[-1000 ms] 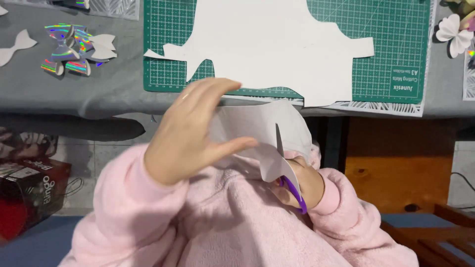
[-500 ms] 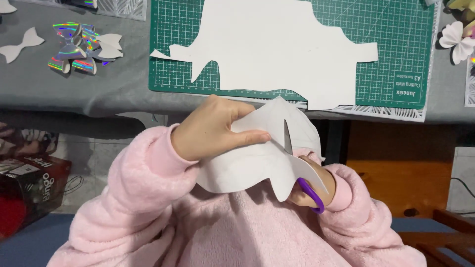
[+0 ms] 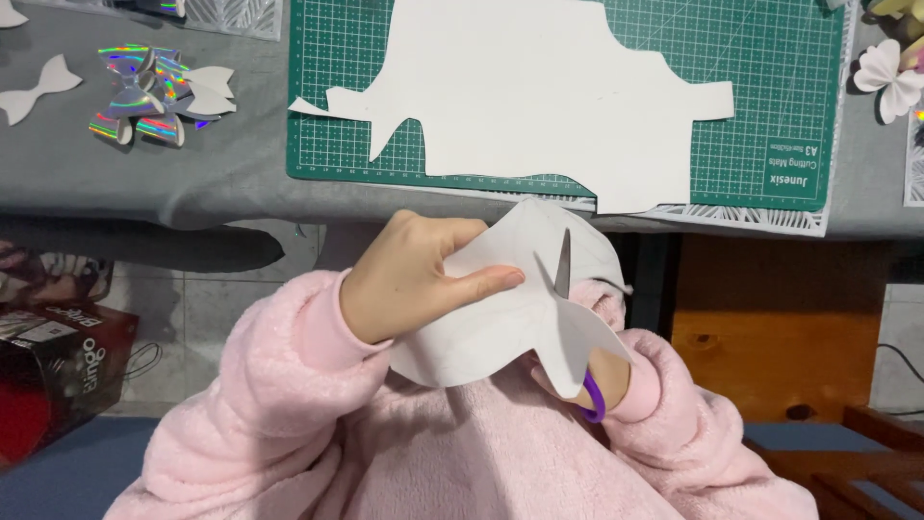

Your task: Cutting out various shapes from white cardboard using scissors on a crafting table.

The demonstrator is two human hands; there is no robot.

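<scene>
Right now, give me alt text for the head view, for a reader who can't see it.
Left hand holds white paper while right hand cuts it with purple-handled scissors. Beyond, a green cutting mat bears a cut sheet.

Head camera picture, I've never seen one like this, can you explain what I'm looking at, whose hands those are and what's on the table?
The picture comes from a camera worn on a person's head, looking down, so the pink fuzzy sleeves at the bottom are that person's own arms. The left hand pinches a piece of white card, thumb on top. The right hand is mostly hidden behind the card; it holds scissors with a purple handle, and one blade shows through a cut in the card. Beyond the hands is a grey table. On it lies a green cutting mat with a large white sheet that has shapes cut out of its edge. To the left sit shiny rainbow-coloured bows and a white bow shape; a white paper flower lies at far right.
</scene>
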